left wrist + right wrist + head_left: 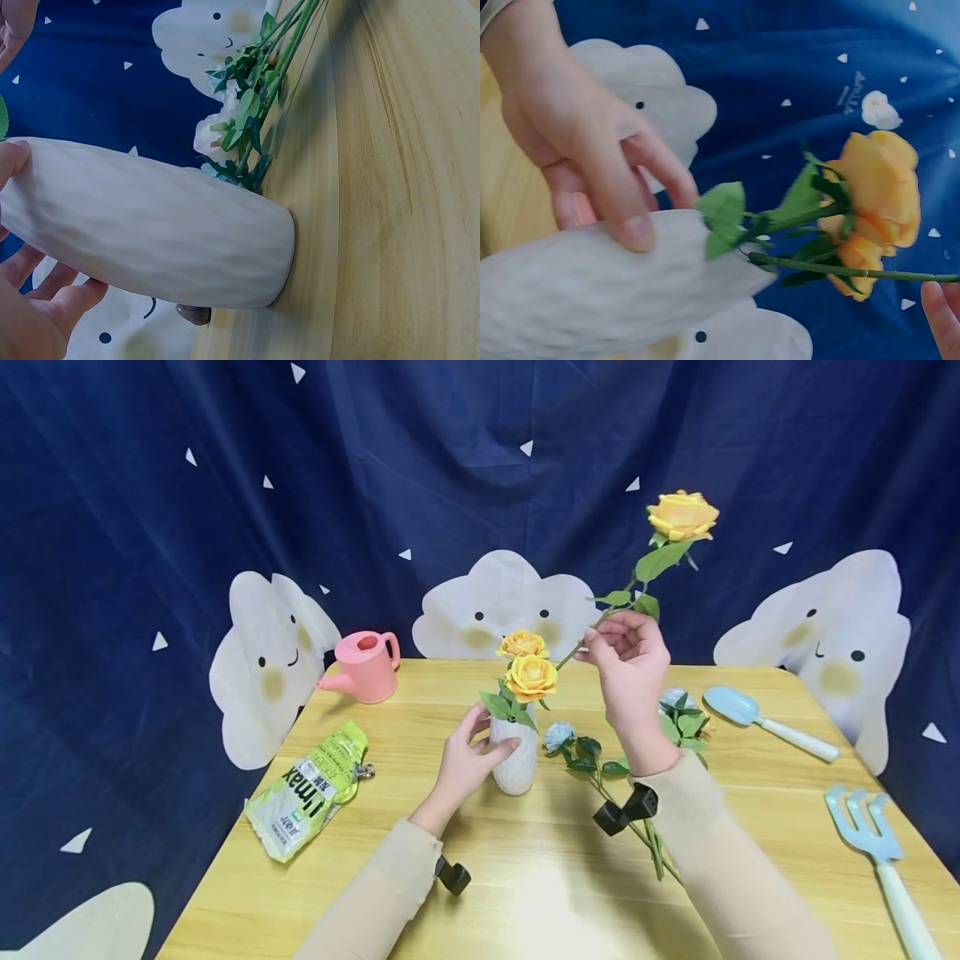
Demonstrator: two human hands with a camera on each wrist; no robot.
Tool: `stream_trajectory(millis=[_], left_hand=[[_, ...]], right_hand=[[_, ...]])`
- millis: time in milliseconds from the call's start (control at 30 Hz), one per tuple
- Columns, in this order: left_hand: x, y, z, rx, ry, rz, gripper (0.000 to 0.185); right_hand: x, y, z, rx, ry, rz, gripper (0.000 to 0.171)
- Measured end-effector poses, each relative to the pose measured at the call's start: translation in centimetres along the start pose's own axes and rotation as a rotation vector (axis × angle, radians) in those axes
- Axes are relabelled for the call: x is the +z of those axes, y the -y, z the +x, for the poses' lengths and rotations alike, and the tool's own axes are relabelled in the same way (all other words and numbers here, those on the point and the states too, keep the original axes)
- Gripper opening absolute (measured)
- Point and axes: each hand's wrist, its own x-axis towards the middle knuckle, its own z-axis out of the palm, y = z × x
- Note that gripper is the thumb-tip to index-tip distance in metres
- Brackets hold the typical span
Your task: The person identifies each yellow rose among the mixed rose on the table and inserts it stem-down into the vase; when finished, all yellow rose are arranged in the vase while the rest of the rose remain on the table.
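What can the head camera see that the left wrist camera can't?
Only the head view shows the right hand pinching the stem of a raised yellow rose, two yellow roses already in the vase, the pink watering can, the green packet, the blue scoop and the blue fork.

Only the left wrist view shows the vase's base sitting on the wood up close.

Both show the white vase, the left hand holding it, the flowers lying on the table and the cloud backdrop.

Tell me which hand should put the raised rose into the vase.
Probably the right hand: it already pinches the rose stem above the white vase, while the left hand steadies the vase.
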Motion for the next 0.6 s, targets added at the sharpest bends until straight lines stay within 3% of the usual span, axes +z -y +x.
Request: stream_trajectory(millis=[300,600], left_hand=[[0.1,-0.2,-0.1,0.001,0.002,0.003,0.057],[0.0,-0.2,-0.1,-0.005,-0.004,0.005,0.057]], right_hand=[[-0.1,-1.4,-2.1,0.038,0.138,-0.190,0.017],[-0.3,-2.0,-3.6,0.146,0.142,-0.171,0.011]])
